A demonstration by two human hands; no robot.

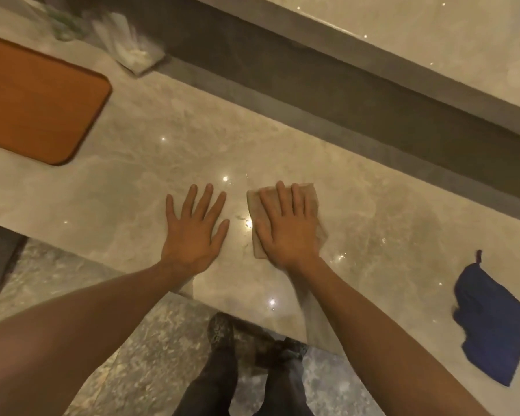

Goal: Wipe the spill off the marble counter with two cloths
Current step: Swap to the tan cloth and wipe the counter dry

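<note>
Pressing flat, both hands point(240, 232), apparently.

Flat orange rounded-corner tray point(33, 100) at far left; crumpled clear plastic bag point(129, 46) with pale contents just behind it, against dark recessed ledge point(312, 82); mottled grey stone floor point(132, 355) below; dark shoes point(222, 328) on it.

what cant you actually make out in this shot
Head view, the only one:
- Beige cloth: mostly hidden under the right hand.
- Spill: only faint glints near the left hand; extent unclear.
- Plastic bag: blurred, contents unreadable.
- Orange tray: cut off by left edge.
- Blue cloth: near right edge, folds unclear.
</note>
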